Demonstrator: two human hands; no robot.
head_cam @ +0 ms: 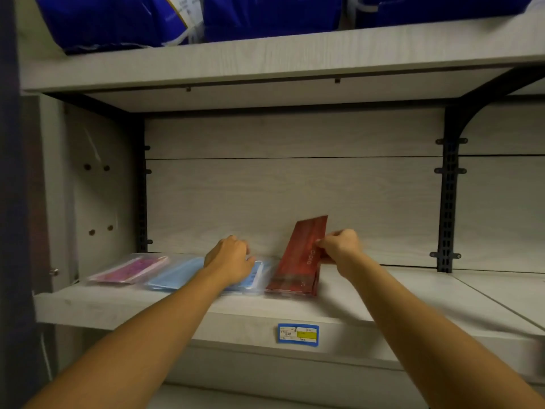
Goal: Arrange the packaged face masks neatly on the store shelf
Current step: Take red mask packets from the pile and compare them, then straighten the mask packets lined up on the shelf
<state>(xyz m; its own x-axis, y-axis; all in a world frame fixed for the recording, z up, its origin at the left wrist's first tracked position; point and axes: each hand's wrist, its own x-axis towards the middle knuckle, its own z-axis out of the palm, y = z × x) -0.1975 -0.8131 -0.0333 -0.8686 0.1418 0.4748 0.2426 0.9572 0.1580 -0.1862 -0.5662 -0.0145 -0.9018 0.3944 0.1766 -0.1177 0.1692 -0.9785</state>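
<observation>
Pale wooden boards make up the back wall of a store shelf unit, with dark metal rails running up its sides. A light grey shelf sits in the middle, and a small blue and yellow price tag is stuck on its front edge.

Three kinds of packaged face masks lie in a row on the shelf. A clear pack of pink masks lies flat at the far left. Just beside it lies a clear pack of blue masks. Right of that sits a stack of red mask packs, close to the blue one.

The left hand rests on top of the blue pack, palm down. Its fingers point away and are partly hidden, so I cannot tell how they lie.

The right hand pinches the right edge of the top red pack with curled fingers. This pack is tilted up, with its far end lifted near the back wall and its near end down on the stack.

Up above, a higher shelf holds big dark blue bags side by side.
</observation>
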